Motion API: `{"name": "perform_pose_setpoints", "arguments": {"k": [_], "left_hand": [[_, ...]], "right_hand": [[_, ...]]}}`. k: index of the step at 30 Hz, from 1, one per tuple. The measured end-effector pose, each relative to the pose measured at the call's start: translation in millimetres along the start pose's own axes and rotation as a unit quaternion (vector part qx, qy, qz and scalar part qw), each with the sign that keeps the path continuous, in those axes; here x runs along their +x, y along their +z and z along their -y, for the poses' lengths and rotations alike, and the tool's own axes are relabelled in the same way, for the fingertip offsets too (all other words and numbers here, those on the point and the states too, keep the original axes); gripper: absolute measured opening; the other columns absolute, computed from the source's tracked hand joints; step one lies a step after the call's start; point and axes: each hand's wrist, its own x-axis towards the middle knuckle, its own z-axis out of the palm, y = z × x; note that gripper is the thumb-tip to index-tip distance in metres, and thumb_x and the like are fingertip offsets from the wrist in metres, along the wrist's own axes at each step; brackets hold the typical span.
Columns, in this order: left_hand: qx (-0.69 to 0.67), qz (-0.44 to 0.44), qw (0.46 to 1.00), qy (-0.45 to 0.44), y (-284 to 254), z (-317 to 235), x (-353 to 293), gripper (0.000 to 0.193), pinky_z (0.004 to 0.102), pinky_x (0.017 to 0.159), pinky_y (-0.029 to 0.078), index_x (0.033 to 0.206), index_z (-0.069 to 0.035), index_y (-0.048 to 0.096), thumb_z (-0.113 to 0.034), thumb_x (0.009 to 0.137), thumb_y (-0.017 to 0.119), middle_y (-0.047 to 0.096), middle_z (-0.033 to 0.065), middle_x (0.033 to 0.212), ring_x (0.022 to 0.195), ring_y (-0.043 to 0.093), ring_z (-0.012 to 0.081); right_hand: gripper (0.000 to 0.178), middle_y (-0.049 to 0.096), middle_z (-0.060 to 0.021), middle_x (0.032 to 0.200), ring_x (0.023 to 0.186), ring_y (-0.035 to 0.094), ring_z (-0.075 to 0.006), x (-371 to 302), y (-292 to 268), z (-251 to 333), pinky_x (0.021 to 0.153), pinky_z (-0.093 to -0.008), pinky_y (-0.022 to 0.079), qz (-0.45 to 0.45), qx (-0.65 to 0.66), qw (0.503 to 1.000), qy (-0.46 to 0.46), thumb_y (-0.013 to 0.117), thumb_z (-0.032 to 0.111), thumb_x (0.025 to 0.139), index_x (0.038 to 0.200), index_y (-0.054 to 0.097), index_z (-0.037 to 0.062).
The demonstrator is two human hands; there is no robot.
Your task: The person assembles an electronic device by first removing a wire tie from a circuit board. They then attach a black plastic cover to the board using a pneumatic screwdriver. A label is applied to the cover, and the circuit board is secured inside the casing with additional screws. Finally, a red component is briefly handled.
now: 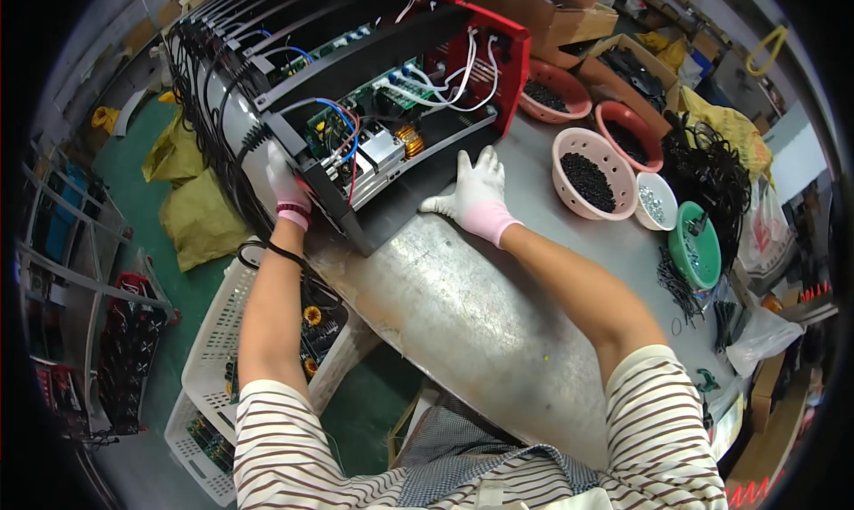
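Observation:
Before me lies an electrical machine with its side uncovered; its black chassis point(427, 147) holds green circuit boards point(391, 94), coloured wires and a copper coil point(410, 141). A red panel point(507, 60) closes its right end. My left hand point(283, 185), in a white and pink glove, lies against the machine's left end, beside the black cable's ribbed sleeve point(256, 136). Its fingers look stretched out, though the panel partly hides them. My right hand point(478, 194), gloved alike, has its fingers spread at the lower edge of the chassis. Neither hand visibly holds anything.
More such machines point(294, 3) stand in a row behind. At right on the metal table point(463, 305) are a pink basket point(560, 176) of black parts, red baskets point(640, 141), a white bowl point(663, 190) and a green basket point(707, 252). White crates point(213, 332) with boards sit below left.

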Motion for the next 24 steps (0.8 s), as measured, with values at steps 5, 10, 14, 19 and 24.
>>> {"name": "perform_pose_setpoints", "arguments": {"k": [5, 10, 14, 19, 24], "left_hand": [[0.004, -0.026, 0.999, -0.017, 1, 4, 10, 0.034, 0.0273, 0.064, 0.044, 0.094, -0.014, 0.063, -0.046, 0.096, 0.054, 0.053, -0.0066, 0.079, 0.07, 0.052, 0.0083], [0.033, 0.036, 0.999, -0.021, -10, -3, 7, 0.038, 0.0294, 0.068, 0.046, 0.096, -0.012, 0.064, -0.048, 0.095, 0.054, 0.059, -0.0044, 0.082, 0.072, 0.056, 0.0114], [-0.013, 0.143, 0.977, -0.161, -17, -29, 9, 0.04, 0.0383, 0.094, 0.046, 0.123, -0.009, 0.06, -0.037, 0.099, 0.044, 0.062, 0.005, 0.118, 0.105, 0.059, 0.0251], [-0.058, 0.38, 0.882, -0.274, -57, -111, 6, 0.036, 0.0416, 0.105, 0.036, 0.121, -0.011, 0.06, -0.031, 0.096, 0.042, 0.06, 0.0075, 0.126, 0.12, 0.052, 0.0219], [-0.377, 0.199, 0.802, -0.419, -47, -222, -73, 0.06, 0.0398, 0.114, 0.026, 0.144, -0.005, 0.03, -0.031, 0.093, 0.049, 0.037, 0.0118, 0.148, 0.135, 0.036, 0.0255]], "right_hand": [[0.1, 0.032, -0.0309, 0.145, 0.139, 0.027, -0.0415, -44, -2, 0, 0.114, -0.0506, 0.021, -0.046, 0.025, 0.999, -0.014, 0.072, 0.055, 0.072, 0.142, 0.034, -0.0048], [0.073, 0.042, -0.0205, 0.141, 0.136, 0.033, -0.0358, -215, -31, -19, 0.114, -0.0514, 0.023, -0.062, 0.001, 0.968, -0.242, 0.066, 0.044, 0.082, 0.135, 0.045, -0.0017], [0.065, 0.043, -0.0189, 0.14, 0.136, 0.034, -0.0346, -339, -65, -65, 0.115, -0.047, 0.023, 0.037, 0.025, 0.994, -0.096, 0.065, 0.042, 0.083, 0.132, 0.049, 0.0014], [0.062, 0.042, -0.019, 0.142, 0.136, 0.034, -0.0352, -432, -83, -120, 0.115, -0.049, 0.022, -0.01, 0.069, 0.998, 0.001, 0.065, 0.032, 0.08, 0.132, 0.048, 0.0019], [0.059, 0.044, -0.0203, 0.14, 0.134, 0.036, -0.0388, -442, -73, -121, 0.114, -0.0518, 0.022, -0.053, 0.033, 0.997, -0.043, 0.066, 0.025, 0.081, 0.131, 0.047, 0.0003]]}}
